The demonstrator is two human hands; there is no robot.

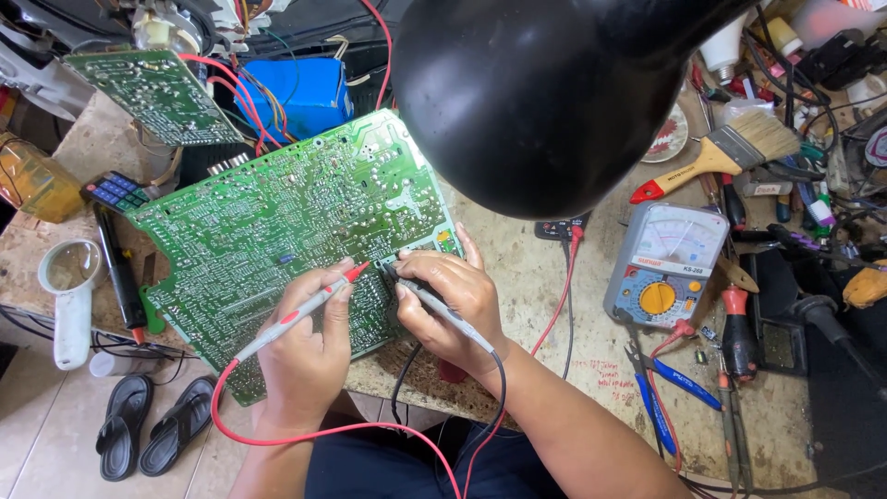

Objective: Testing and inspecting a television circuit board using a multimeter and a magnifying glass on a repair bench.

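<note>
In the head view, a grey probe with a red tip and red lead (305, 312) is held in a closed grip by the left hand (309, 337), pen-fashion, its tip pointing up and to the right onto the large green printed circuit board (268, 222). A grey probe with a black lead (434, 303) is clasped in the closed grip of the right hand (453, 305), its tip set on the board just left of that grip and close to the red tip. The board lies solder side up and tilted on the speckled stone table (527, 277), directly beneath both grips. Well to the right of the right grip, a grey analogue multimeter with a yellow dial (663, 266) lies on the table, and blue-handled pliers (670, 393) lie below it. Above the right grip, a large black rounded lamp shade (545, 102) is seen close to the camera. Far left of the left grip, a white magnifying glass (69, 296) rests at the table edge, with black sandals (152, 425) on the floor below.
</note>
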